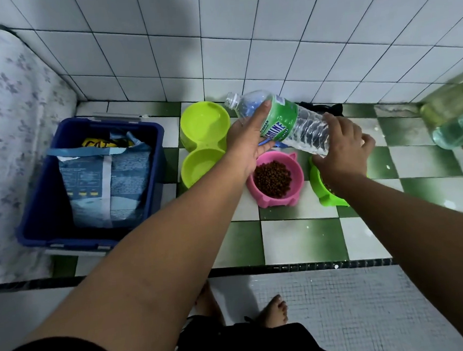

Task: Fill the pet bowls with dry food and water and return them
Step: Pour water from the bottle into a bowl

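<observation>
Both arms stretched forward. Left hand [247, 141] held water bottle [281, 118] at label, thumb on top, fingers wrapped beneath. Right hand [341, 147] gripped base, fingers curled.

1 wide-angle camera sits on the person's head and looks forward and steeply down, so both forearms run in from the bottom edge to the left hand [245, 142] and right hand [343, 144] on the bottle [278, 116] near mid-frame, with the bare feet [274, 309] almost straight below the lens. It stands close above the checkered floor [299, 239], where the pink bowl [268, 202] lies just under centre. It faces the tiled wall [241, 36], whose grout lines bow toward the frame's edges.
</observation>
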### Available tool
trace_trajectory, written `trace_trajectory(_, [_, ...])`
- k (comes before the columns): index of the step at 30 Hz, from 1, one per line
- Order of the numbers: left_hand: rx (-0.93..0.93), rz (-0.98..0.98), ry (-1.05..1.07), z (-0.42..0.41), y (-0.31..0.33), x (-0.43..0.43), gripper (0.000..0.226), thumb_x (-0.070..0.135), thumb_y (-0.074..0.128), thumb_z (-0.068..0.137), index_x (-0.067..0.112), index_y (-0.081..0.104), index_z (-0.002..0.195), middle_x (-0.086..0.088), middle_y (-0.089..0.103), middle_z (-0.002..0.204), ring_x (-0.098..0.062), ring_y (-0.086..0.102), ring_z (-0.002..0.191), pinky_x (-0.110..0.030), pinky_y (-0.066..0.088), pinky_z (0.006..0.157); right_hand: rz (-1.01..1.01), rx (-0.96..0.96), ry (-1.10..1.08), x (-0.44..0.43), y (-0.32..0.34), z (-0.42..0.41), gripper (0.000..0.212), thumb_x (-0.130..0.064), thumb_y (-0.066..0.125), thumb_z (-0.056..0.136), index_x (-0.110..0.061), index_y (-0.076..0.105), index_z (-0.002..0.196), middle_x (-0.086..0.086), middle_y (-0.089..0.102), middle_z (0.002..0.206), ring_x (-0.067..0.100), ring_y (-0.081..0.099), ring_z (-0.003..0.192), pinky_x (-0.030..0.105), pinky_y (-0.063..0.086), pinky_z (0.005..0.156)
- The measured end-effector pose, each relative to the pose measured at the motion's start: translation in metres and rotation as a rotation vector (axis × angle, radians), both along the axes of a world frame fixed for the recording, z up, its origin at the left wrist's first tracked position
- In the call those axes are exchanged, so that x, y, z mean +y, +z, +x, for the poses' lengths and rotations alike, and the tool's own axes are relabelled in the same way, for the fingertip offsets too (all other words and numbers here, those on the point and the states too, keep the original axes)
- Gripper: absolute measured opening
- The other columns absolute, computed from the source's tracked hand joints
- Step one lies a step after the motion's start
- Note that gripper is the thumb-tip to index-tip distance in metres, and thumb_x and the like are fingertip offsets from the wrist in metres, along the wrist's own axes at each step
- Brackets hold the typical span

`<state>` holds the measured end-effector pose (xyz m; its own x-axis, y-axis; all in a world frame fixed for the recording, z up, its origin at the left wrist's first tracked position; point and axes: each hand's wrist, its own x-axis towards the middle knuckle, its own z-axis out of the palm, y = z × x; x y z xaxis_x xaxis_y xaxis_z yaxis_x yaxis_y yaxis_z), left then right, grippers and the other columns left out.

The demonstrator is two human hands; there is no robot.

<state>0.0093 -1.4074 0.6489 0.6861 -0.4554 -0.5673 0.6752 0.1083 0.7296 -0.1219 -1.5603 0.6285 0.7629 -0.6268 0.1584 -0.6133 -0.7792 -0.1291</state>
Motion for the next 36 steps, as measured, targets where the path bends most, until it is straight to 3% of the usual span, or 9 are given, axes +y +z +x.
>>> trace_trajectory(4, [0.032,0.023,0.009,0.0015,0.0001,0.0004,0.026,0.033,0.080,0.086,0.020,0.058,0.092,0.000,0.062,0.085,-0.019,0.065,0.077,-0.046,0.061,0.090,0.001,0.013,0.014,-0.0012,-0.0030,0.0018,0.094,-0.027,0.079,0.071,-0.030,0.028,0.149,0.004,0.040,0.147,0.026,0.034,0.137,0.053,0.025,0.111])
trace_trajectory(10, [0.042,0.048,0.045,0.0008,-0.0053,0.0000,0.043,0.036,0.083,0.082,0.014,0.057,0.108,-0.007,0.067,0.093,-0.028,0.071,0.087,-0.049,0.062,0.088,-0.017,0.039,0.027,-0.0038,-0.0054,-0.0001,0.093,-0.029,0.078,0.072,-0.030,0.028,0.150,0.004,0.039,0.148,0.025,0.032,0.138,0.054,0.024,0.112])
trace_trajectory(21, [0.089,0.036,0.028,0.0005,-0.0062,0.0022,0.032,0.033,0.081,0.085,0.019,0.052,0.092,-0.015,0.066,0.093,-0.030,0.070,0.086,-0.044,0.062,0.086,-0.030,0.032,0.062,-0.0055,-0.0024,-0.0025,0.091,-0.023,0.077,0.071,-0.032,0.029,0.148,0.003,0.040,0.146,0.026,0.033,0.138,0.055,0.021,0.113])
trace_trajectory(26, [0.100,0.029,0.024,0.0013,-0.0065,0.0028,0.048,0.035,0.081,0.085,0.013,0.054,0.117,-0.020,0.066,0.104,-0.032,0.071,0.090,-0.045,0.062,0.087,-0.041,0.036,0.069,-0.0057,-0.0006,-0.0028,0.092,-0.018,0.076,0.069,-0.032,0.030,0.148,0.003,0.040,0.146,0.027,0.033,0.138,0.054,0.020,0.113])
trace_trajectory(29, [0.105,0.030,0.029,0.0010,-0.0055,0.0035,0.042,0.035,0.080,0.085,0.015,0.054,0.111,-0.023,0.065,0.119,-0.030,0.069,0.086,-0.044,0.062,0.088,-0.051,0.035,0.074,-0.0060,0.0010,-0.0023,0.091,-0.017,0.075,0.070,-0.033,0.030,0.147,0.004,0.040,0.146,0.027,0.033,0.138,0.054,0.019,0.113])
trace_trajectory(33, [0.108,0.052,0.039,0.0015,-0.0062,0.0029,0.062,0.035,0.080,0.085,0.009,0.051,0.133,-0.017,0.065,0.100,-0.029,0.069,0.082,-0.044,0.062,0.087,-0.067,0.040,0.078,-0.0074,0.0018,-0.0030,0.090,-0.017,0.074,0.070,-0.031,0.030,0.148,0.005,0.039,0.147,0.027,0.033,0.138,0.054,0.018,0.113])
trace_trajectory(36, [0.100,0.056,0.038,0.0030,-0.0074,0.0025,0.050,0.035,0.080,0.086,0.014,0.052,0.121,-0.015,0.064,0.096,-0.028,0.069,0.081,-0.042,0.063,0.085,-0.079,0.045,0.088,-0.0062,0.0018,-0.0026,0.090,-0.017,0.074,0.070,-0.030,0.030,0.148,0.005,0.039,0.147,0.028,0.033,0.138,0.054,0.019,0.113])
